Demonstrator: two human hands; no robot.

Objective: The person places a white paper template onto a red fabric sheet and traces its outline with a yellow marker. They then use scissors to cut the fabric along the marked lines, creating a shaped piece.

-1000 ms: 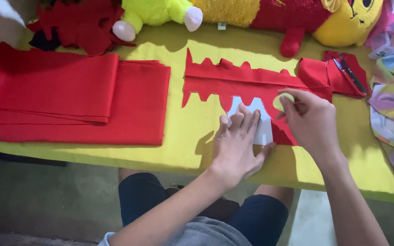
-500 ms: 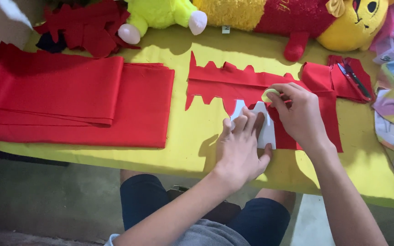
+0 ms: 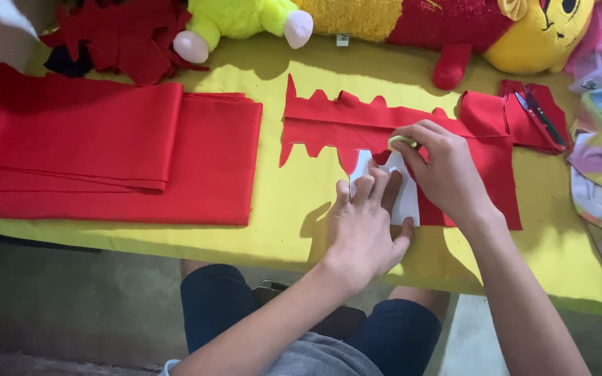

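Near edge of the yellow-green table (image 3: 175, 240): the left hand (image 3: 364, 223) lies flat, fingers spread, pressing a white paper template (image 3: 405, 198) onto a jagged-edged red felt piece (image 3: 357, 125). The template's long axis runs near-to-far, directly under this hand. Just beyond, the right hand (image 3: 440, 170) pinches a small pale chalk piece (image 3: 400, 141) at the template's far end. Left: folded red cloth stack (image 3: 106, 153). Far edge: plush toys (image 3: 454, 28); far right corner: scissors (image 3: 541, 118).

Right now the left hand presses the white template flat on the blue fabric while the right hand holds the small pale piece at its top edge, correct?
Not quite: the head view shows the fabric is red, not blue. The left hand presses the white template flat on it; the right hand holds the small pale piece.
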